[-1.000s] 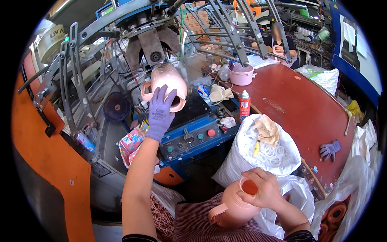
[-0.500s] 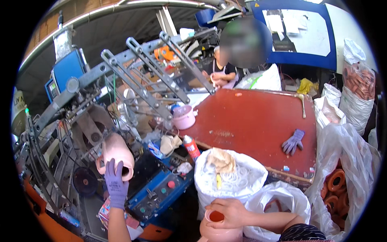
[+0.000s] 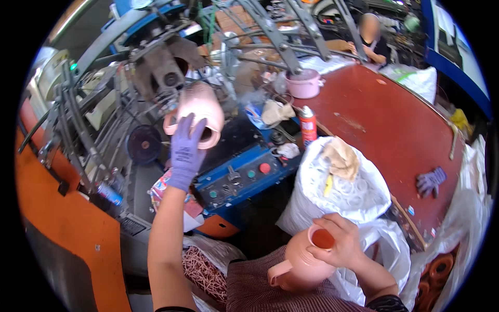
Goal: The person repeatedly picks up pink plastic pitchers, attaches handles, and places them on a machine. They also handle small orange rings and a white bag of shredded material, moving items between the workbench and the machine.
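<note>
My left hand point(image 3: 187, 151), in a purple knit glove, holds the open end of a pink plastic jug point(image 3: 200, 106). That jug lies tilted against the metal machine, its dark mouth facing me and its handle on the left side. Bare, my right hand point(image 3: 338, 240) grips a second pink jug point(image 3: 306, 266) by the neck. This one is tilted in front of my lap, with its orange-looking inside showing and its handle at the lower left. My right fingers curl over the rim.
A blue control panel point(image 3: 236, 179) with buttons lies beyond my left arm. A white sack point(image 3: 306, 208) of clear rings stands near a red spray can point(image 3: 308, 127). The red table point(image 3: 384, 125) bears a purple glove point(image 3: 431, 182) and a pink pot point(image 3: 303, 84). Another person point(image 3: 371, 44) sits beyond.
The view has swung left and down, showing more of my lap. The right-hand jug now shows nearly whole, with its handle in view. My left hand stays on its jug at the machine.
</note>
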